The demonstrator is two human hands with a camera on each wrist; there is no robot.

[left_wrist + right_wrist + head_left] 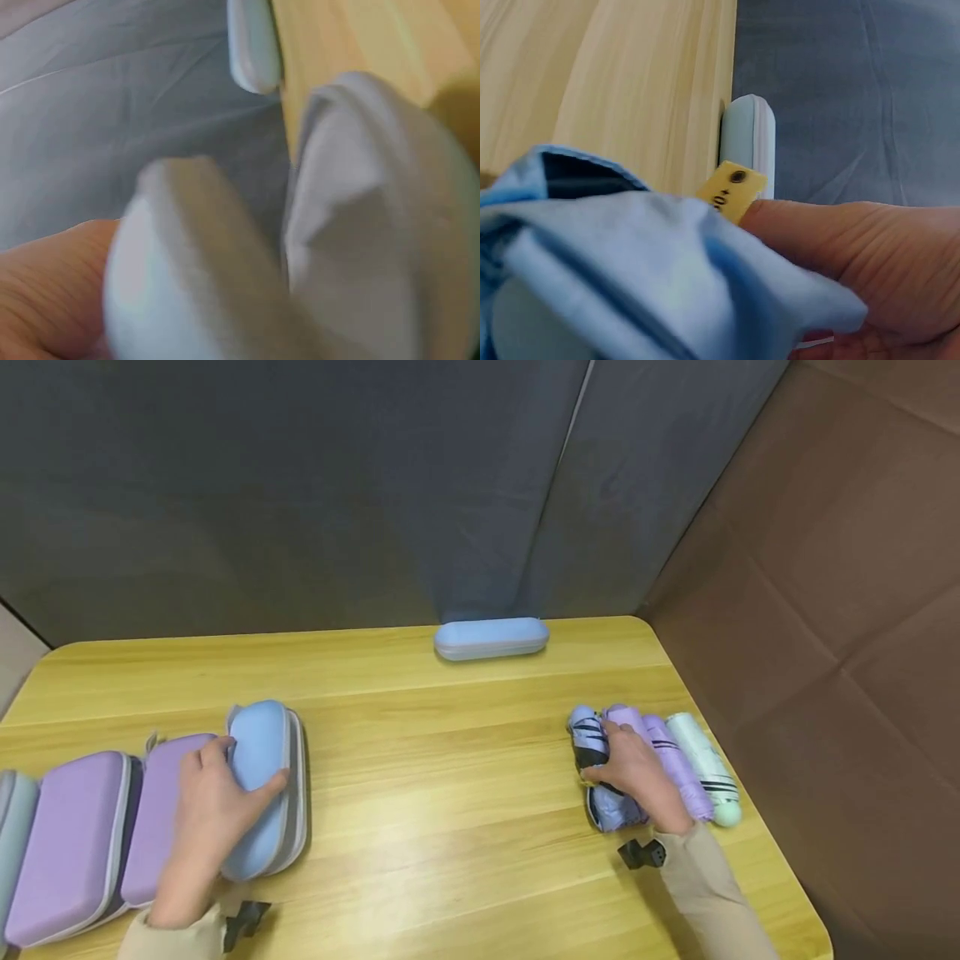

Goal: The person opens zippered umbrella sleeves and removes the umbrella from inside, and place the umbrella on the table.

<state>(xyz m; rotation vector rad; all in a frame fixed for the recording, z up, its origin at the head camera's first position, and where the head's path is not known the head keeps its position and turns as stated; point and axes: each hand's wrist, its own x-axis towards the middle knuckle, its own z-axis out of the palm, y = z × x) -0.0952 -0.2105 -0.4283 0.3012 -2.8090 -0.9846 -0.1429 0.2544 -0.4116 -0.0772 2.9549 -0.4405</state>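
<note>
My left hand (213,806) spans a light blue zip case (258,777) at the left of the table, thumb on its right side and fingers at its left edge. In the left wrist view the case's two halves (360,225) gape apart, with a grey lining inside. On the right side, my right hand (637,768) grips a blue folded umbrella (588,739) with black stripes. Beside the thumb in the right wrist view sits a yellow tag (731,191), above loose blue fabric (645,255). Part of the umbrella is hidden by the hand.
Purple cases (71,843) and a pale green case (18,827) stand left of the blue one. Another blue case (491,637) lies at the table's back edge. Purple umbrellas (678,768) and a mint umbrella (705,760) lie to the right, near the brown side wall (840,610).
</note>
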